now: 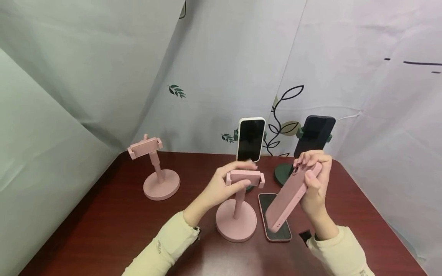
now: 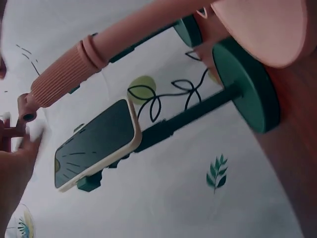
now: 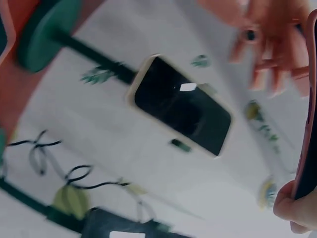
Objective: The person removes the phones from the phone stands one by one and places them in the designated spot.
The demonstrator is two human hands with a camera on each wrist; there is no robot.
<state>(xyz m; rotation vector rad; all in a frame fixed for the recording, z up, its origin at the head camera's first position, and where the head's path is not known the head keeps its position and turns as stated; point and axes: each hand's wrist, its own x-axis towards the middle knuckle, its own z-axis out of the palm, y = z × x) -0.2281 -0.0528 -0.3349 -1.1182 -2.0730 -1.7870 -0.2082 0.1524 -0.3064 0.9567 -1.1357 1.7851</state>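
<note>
My left hand (image 1: 221, 184) is at the head of a pink phone stand (image 1: 236, 224), thumb in front and fingers over the top, gripping its clamp, which has no phone in it. In the left wrist view this stand's ribbed neck (image 2: 67, 74) runs up towards the blurred fingers. My right hand (image 1: 317, 191) holds a phone in a pink case (image 1: 288, 201), tilted, its back and camera end towards the head camera. Below it another pink-edged phone (image 1: 279, 232) lies screen up on the table, partly covered in view by the held one.
A white-framed phone (image 1: 251, 140) and a dark phone (image 1: 315, 132) sit upright in green stands (image 1: 282, 172) at the back. Another pink stand (image 1: 161, 184), its clamp without a phone, stands at the left on the dark red table (image 1: 103, 222). Patterned cloth (image 1: 214, 76) hangs behind.
</note>
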